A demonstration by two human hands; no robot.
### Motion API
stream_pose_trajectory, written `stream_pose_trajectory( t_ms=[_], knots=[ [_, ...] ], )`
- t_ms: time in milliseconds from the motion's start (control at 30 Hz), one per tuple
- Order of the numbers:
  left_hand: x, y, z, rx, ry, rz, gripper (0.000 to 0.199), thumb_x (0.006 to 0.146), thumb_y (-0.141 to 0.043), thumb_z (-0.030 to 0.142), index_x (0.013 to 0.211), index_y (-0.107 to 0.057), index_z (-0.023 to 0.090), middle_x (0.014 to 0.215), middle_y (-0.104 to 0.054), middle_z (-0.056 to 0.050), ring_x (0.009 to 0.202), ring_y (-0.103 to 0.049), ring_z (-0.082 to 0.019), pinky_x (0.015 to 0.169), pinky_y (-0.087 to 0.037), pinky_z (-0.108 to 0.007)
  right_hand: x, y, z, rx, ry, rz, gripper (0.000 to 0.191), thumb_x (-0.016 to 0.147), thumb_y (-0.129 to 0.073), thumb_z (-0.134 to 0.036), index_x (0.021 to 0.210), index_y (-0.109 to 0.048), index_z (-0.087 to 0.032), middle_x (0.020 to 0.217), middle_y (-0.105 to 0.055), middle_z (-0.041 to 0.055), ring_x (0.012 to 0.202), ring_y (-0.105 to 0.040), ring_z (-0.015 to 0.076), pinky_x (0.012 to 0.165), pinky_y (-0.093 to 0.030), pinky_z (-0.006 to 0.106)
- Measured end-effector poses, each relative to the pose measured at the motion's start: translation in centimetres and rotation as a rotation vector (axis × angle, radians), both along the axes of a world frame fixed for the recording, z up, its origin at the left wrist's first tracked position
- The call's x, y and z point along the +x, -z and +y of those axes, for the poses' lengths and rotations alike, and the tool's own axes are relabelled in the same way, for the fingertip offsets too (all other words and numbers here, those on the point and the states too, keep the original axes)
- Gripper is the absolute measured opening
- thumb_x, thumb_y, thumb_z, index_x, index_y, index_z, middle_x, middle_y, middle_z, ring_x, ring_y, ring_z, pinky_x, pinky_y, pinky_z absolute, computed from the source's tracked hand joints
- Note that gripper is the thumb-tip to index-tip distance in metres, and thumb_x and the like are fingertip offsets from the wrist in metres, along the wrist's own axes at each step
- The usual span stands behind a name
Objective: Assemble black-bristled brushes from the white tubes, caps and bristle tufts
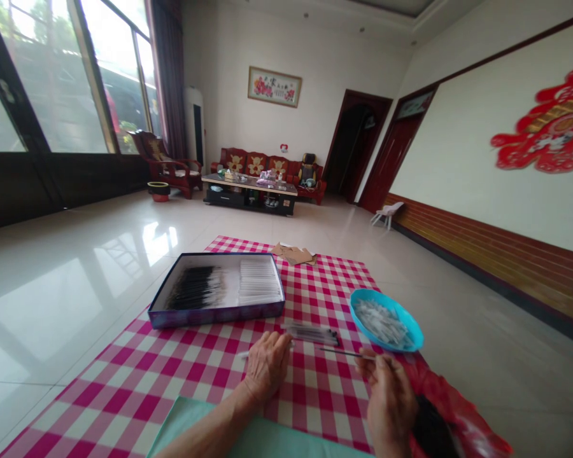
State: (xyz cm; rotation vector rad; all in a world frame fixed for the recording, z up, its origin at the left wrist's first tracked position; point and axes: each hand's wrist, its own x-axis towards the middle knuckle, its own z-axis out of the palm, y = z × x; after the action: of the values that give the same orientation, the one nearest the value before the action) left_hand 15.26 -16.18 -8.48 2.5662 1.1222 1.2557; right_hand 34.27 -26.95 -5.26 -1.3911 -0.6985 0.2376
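Observation:
My left hand [270, 359] is closed over a thin white tube [243, 355], whose ends show on both sides of the fingers. My right hand [386, 388] pinches a slim dark rod [341, 352], its thin tip pointing left toward the other hand. Just beyond both hands, a small bundle of clear tubes with black ends [312, 334] lies on the checked cloth [248, 381]. Behind my left hand stands a shallow box [219, 315] with black-bodied sticks [193, 286] on its left and white tubes [258, 282] on its right.
At the right, a blue bowl [413, 337] holds many small whitish translucent pieces [382, 321]. A red plastic bag [453, 401] with something dark hangs near my right wrist. Cardboard scraps [296, 255] lie at the far edge. Pale green cloth [181, 426] covers the near edge.

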Motion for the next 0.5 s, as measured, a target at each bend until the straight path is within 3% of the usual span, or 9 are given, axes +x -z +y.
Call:
stream_pose_trajectory(
  t_ms=[100, 267, 500],
  knots=[
    [-0.2, -0.7, -0.2, 0.018, 0.078, -0.041, 0.022, 0.091, -0.038, 0.022, 0.098, -0.06, 0.02, 0.081, -0.059, -0.005, 0.076, -0.051, -0.019, 0.066, -0.04, -0.03, -0.7, 0.2, 0.0, -0.084, -0.061, 0.01, 0.032, 0.081, -0.055, -0.05, 0.087, -0.059, -0.018, 0.079, -0.069, 0.0059, 0.069, -0.065, 0.0202, 0.064, -0.055, 0.031],
    [-0.2, -1.4, -1.1, 0.039, 0.32, 0.09, 0.019, 0.091, -0.042, 0.027, 0.092, -0.06, 0.022, 0.08, -0.058, -0.004, 0.073, -0.048, -0.018, 0.066, -0.038, -0.03, -3.1, 1.7, 1.0, -0.164, -0.222, 0.041, 0.034, 0.08, -0.055, -0.052, 0.086, -0.059, -0.019, 0.073, -0.07, 0.0049, 0.068, -0.067, 0.0216, 0.064, -0.055, 0.031],
    [0.1, -0.8, -1.0, 0.025, 0.298, 0.17, 0.017, 0.09, -0.044, 0.026, 0.087, -0.06, 0.021, 0.075, -0.056, -0.004, 0.071, -0.047, -0.018, 0.061, -0.037, -0.029, -3.7, 3.0, 1.6, -0.157, -0.311, 0.124, 0.032, 0.079, -0.058, -0.049, 0.089, -0.061, -0.019, 0.079, -0.072, 0.0052, 0.07, -0.068, 0.023, 0.057, -0.055, 0.029]
  ],
)
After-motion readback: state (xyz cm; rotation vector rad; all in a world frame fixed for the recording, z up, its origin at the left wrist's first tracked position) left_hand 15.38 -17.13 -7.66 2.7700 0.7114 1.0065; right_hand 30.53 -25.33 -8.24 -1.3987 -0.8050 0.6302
